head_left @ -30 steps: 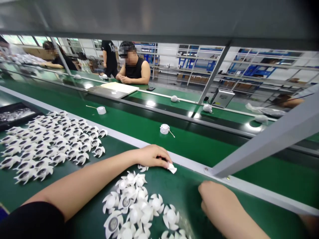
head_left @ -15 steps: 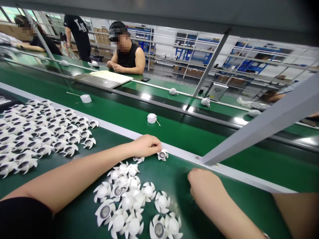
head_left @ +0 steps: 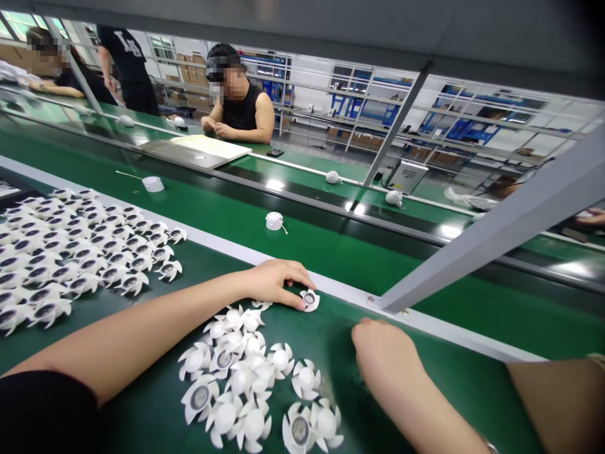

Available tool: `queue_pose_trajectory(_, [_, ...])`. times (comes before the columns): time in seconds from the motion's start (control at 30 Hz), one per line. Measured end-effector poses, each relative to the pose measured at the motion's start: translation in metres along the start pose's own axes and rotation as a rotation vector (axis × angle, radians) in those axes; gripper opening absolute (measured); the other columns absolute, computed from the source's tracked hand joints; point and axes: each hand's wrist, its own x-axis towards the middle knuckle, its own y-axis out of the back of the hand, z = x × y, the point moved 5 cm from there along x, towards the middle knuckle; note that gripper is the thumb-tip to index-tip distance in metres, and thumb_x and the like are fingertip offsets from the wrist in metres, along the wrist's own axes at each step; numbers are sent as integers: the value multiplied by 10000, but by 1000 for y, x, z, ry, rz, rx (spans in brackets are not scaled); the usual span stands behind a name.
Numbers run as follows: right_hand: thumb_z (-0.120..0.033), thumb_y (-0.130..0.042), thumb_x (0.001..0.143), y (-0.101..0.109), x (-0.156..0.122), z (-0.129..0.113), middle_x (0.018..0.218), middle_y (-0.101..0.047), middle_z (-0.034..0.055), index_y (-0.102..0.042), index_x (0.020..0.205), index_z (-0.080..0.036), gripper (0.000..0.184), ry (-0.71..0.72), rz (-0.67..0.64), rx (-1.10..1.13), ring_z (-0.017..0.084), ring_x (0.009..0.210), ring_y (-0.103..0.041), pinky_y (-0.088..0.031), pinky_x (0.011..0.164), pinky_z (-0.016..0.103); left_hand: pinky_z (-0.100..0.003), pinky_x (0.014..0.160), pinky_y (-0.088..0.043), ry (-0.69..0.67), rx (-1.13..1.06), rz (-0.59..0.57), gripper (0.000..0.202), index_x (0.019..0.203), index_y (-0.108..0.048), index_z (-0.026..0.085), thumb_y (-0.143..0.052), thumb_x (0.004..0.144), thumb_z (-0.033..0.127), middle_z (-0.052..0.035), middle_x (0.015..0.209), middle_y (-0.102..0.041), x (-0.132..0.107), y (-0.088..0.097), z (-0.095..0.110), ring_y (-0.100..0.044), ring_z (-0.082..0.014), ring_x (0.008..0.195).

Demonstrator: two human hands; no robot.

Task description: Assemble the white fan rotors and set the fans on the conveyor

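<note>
**While the left hand (head_left: 274, 282) bends over the pale metal rail (head_left: 222, 247), one white plastic rosette (head_left: 309, 300) lies under its fingertips**

That rosette sits on the green conveyor belt (head_left: 340, 340) just on the near side of the rail, its dark round centre facing up inside a ring of curved, pointed blades. Thin moulded plastic like this should weigh very little and feel stiff, though perhaps brittle at the blade tips. Its smooth gloss could let it skid, so the central hub looks the safest place to take hold.

The left hand's grip curves down around the rosette, thumb tip just beside its rim and fingers arched over, but whether it is pinched cannot be told. The right hand (head_left: 385, 356) lies farther along the rail, curled with its fingers tucked under; nothing shows in it, and its grip cannot be read more closely.

Between the hands, on the near side of the rail, a loose pile of rosettes (head_left: 246, 372) overlaps, white domes and dark discs mixed. Farther left along the rail, a ranked mass of rosettes (head_left: 80, 258) lies dark centres up. Across the rail, a round white cap with a thin wire (head_left: 273, 221) lies on the belt.
</note>
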Motion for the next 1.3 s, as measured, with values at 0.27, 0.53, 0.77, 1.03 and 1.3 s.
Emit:
queue_pose_trajectory(0.27, [95, -460, 785, 2, 1, -10, 906, -710, 182, -742, 865, -81, 342, -21, 37, -1, 301, 926, -702, -457, 712, 337, -231, 808, -463, -15, -64, -26, 472, 1143, -753, 283, -831, 719, 475, -25, 1127, -725, 2, -1, -3, -653, -171, 985])
queue_pose_trajectory(0.53, [-8, -480, 841, 3, 8, -1, 951, -702, 136, -687, 926, -115, 249, 25, 55, 36, 271, 886, -687, -404, 671, 317, -214, 838, -460, -49, -53, -38, 394, 1118, -763, 268, -814, 757, 419, -29, 1109, -737, 2, -2, -4, -665, -158, 987])
queue_pose_trajectory(0.77, [-121, -503, 857, 17, 19, -12, 756, -597, -8, -535, 780, -189, 108, 424, 391, 647, 131, 701, -540, -366, 653, 247, -201, 770, -435, -35, -24, -106, 378, 1066, -778, 282, -830, 726, 438, 14, 1017, -757, 3, -2, -2, -657, -150, 930])
queue_pose_trajectory(1.03, [-174, -500, 910, 10, 34, -38, 777, -581, 28, -588, 801, -175, 140, 478, 499, 582, 175, 754, -546, -381, 685, 280, -203, 702, -396, -18, 4, -120, 322, 1024, -781, 326, -825, 721, 427, 66, 973, -760, 3, -1, 0, -644, -128, 868])
queue_pose_trajectory(1.3, [-130, -603, 852, 14, 25, -55, 759, -599, 50, -656, 839, -170, 68, 475, 682, 68, 230, 749, -577, -366, 653, 325, -209, 685, -383, 10, -1, -114, 316, 993, -782, 339, -822, 698, 447, 94, 949, -760, 4, -1, -3, -639, -117, 844])
